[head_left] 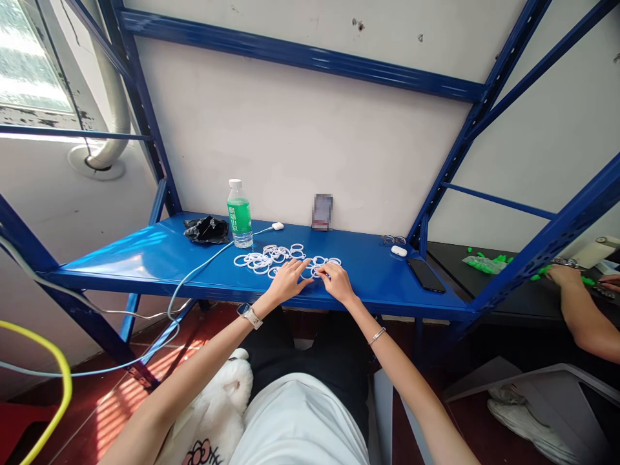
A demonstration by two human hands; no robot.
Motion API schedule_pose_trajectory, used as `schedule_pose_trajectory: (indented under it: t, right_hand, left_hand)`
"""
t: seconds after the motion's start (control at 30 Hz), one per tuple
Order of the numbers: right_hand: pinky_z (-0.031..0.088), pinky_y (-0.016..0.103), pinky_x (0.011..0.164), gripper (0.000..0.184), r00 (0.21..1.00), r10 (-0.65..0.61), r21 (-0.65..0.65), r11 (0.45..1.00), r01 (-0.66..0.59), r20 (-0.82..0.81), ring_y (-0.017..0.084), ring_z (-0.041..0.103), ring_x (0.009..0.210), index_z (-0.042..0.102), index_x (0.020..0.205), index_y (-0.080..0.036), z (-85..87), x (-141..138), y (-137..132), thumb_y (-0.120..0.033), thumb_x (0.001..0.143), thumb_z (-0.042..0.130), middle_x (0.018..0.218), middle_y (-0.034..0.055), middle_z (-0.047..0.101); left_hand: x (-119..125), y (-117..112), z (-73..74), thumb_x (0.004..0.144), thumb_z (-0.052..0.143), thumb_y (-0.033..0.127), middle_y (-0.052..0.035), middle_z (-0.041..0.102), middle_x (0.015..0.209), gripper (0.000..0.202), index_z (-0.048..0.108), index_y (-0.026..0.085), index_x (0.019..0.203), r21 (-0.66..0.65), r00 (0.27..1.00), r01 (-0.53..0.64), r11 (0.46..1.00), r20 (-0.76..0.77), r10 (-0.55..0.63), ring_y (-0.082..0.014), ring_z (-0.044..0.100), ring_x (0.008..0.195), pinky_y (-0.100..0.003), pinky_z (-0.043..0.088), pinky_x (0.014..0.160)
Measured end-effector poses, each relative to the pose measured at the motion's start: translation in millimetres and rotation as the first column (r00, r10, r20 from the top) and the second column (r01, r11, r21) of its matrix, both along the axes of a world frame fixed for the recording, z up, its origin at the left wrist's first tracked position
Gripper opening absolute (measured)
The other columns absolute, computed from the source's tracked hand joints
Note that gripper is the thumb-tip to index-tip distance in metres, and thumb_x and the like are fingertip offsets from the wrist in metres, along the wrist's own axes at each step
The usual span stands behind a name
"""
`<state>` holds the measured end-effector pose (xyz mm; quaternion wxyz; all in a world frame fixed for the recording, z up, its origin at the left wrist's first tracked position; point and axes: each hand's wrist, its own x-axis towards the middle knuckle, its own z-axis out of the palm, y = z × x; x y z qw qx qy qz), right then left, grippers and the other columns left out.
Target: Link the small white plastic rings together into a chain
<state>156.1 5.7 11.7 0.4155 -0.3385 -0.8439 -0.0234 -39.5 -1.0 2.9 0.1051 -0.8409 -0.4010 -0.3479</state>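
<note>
"White shirt cloth (300,420) lies nearest the camera, with a fluffy white item (225,394) beside it. Where are the 2 hands?"

"At the front of the blue table (378,278). The left hand (290,281) is palm down by the white rings (264,259), its thumb spread wide from the forefinger."

"And the right hand (334,282)?"

"Its thumb and fingertips are drawn narrow, at the right end of the rings. Whether they pinch a ring, the speaker cannot tell; it is too small."

"How do the rings lie?"

"In a loose, overlapping spread on the table, mostly left of the hands, near the green-labelled bottle (240,218)."

"What else is there?"

"A crumpled black bag (207,230) left of the bottle; at the right, glasses (392,239), a small white case (399,250) and 1 dark phone (425,274) lying flat. Far right, a co-worker's hand (564,274) is near green pieces (484,263)."
</note>
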Motion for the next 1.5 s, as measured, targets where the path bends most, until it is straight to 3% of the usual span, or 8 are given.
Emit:
schedule_pose_trajectory:
  t: [0.2, 0.6, 0.8, 1.07, 1.27, 1.5]
  right_hand:
    - [0.051, 0.039, 0.082, 0.018, 1.000, 0.003, 0.003, 1.000, -0.003, 0.008, 0.022, 0.065, 0.084, 0.065, 0.094, -0.021, 4.5, -1.1, -4.9, -0.029, 0.094, 0.049, 0.089, 0.0069, 0.070]
    - [0.051, 0.036, 0.080, 0.022, 0.999, -0.019, 0.024, 1.000, 0.018, 0.042, 0.021, 0.064, 0.083, 0.064, 0.102, -0.022, 4.4, -1.2, -4.6, -0.032, 0.097, 0.045, 0.089, 0.0067, 0.069]
    - [0.051, 0.036, 0.080, 0.026, 0.998, -0.028, 0.030, 0.999, 0.026, 0.049, 0.021, 0.064, 0.082, 0.065, 0.104, -0.022, 5.7, -1.6, -6.2, -0.036, 0.098, 0.044, 0.089, 0.0067, 0.069]
    - [0.051, 0.035, 0.078, 0.031, 0.998, -0.019, 0.039, 0.999, 0.016, 0.060, 0.021, 0.064, 0.083, 0.065, 0.103, -0.022, 6.8, -3.0, -7.6, -0.040, 0.099, 0.040, 0.089, 0.0074, 0.070]
    - [0.050, 0.034, 0.077, 0.034, 0.999, -0.012, 0.020, 1.000, 0.011, 0.052, 0.021, 0.064, 0.080, 0.065, 0.101, -0.021, 6.9, -3.3, -8.1, -0.042, 0.099, 0.039, 0.087, 0.0072, 0.069]
    - [0.049, 0.033, 0.074, 0.033, 0.999, -0.003, 0.000, 1.000, 0.003, 0.046, 0.020, 0.064, 0.081, 0.066, 0.101, -0.020, 7.5, -3.1, -8.5, -0.042, 0.098, 0.041, 0.087, 0.0073, 0.069]
  left_hand:
    - [0.4, -0.7, 0.4, 0.094, 0.045, 0.047, -0.0147, 0.066, 0.108, 0.051, 0.048, 0.016, 0.134, -0.009, 1.000, -0.010, 1.000, 0.014, 0.010, -0.0293, 0.060, 0.106, -0.043, 0.052, 0.084]
    - [0.1, -2.9, 4.3, 0.096, 0.035, 0.053, -0.0128, 0.066, 0.098, 0.054, 0.051, 0.015, 0.130, -0.009, 0.997, 0.040, 0.999, 0.069, -0.039, -0.0258, 0.061, 0.096, -0.037, 0.053, 0.077]
    - [0.3, -4.0, 6.9, 0.098, 0.029, 0.050, -0.0114, 0.065, 0.097, 0.051, 0.053, 0.018, 0.128, -0.036, 0.999, 0.034, 0.999, 0.043, -0.032, -0.0253, 0.060, 0.098, -0.038, 0.052, 0.080]
    - [-1.9, -2.4, 7.8, 0.100, 0.027, 0.044, -0.0104, 0.067, 0.087, 0.047, 0.063, 0.016, 0.105, -0.060, 0.999, 0.043, 0.997, 0.003, -0.043, -0.0238, 0.061, 0.084, -0.035, 0.049, 0.071]
    - [-2.7, -2.3, 7.6, 0.101, 0.025, 0.042, -0.0079, 0.064, 0.080, 0.045, 0.062, 0.017, 0.099, -0.078, 0.999, 0.036, 0.996, 0.035, -0.033, -0.0208, 0.061, 0.076, -0.029, 0.046, 0.063]
    - [-3.4, 0.5, 4.8, 0.101, 0.016, 0.045, -0.0042, 0.054, 0.068, 0.051, 0.053, 0.019, 0.077, -0.096, 0.999, -0.002, 0.995, 0.052, 0.007, -0.0177, 0.052, 0.061, -0.027, 0.036, 0.053]
